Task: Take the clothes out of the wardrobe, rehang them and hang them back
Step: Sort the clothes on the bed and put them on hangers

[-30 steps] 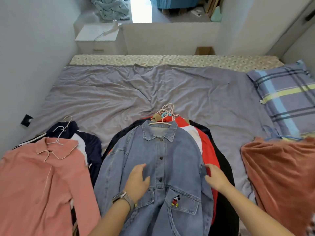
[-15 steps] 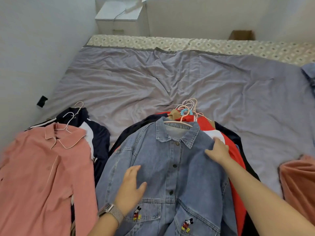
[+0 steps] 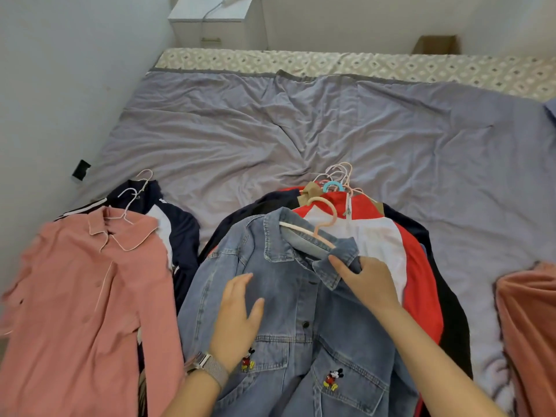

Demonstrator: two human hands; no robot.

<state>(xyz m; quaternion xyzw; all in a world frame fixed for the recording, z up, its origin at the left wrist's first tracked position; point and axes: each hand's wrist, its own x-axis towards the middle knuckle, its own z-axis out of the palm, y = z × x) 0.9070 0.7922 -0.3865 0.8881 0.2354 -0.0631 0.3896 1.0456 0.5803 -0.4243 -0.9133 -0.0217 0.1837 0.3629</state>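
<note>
A blue denim jacket [image 3: 288, 299] with cartoon mouse patches lies on top of a pile of clothes on the bed. Its pink hanger [image 3: 320, 227] sticks out of the collar, tilted to the right. My right hand [image 3: 367, 281] grips the jacket's right shoulder and collar, lifting it off a white and red garment [image 3: 388, 245] below. My left hand [image 3: 237, 320], with a watch on the wrist, rests flat on the jacket's chest. More hanger hooks [image 3: 338, 176] bunch at the top of the pile.
A pink shirt [image 3: 90, 293] on a white hanger lies at the left over a navy garment [image 3: 177, 224]. A rust-coloured cloth [image 3: 529, 326] sits at the right edge. The grey sheet [image 3: 301, 127] spreads beyond, with a wall at left and a white nightstand [image 3: 213, 22] behind.
My right hand has closed on the jacket's right shoulder and pulled it towards me and to the left, exposing the white and red garment. The hanger has tilted. The view has dipped downward.
</note>
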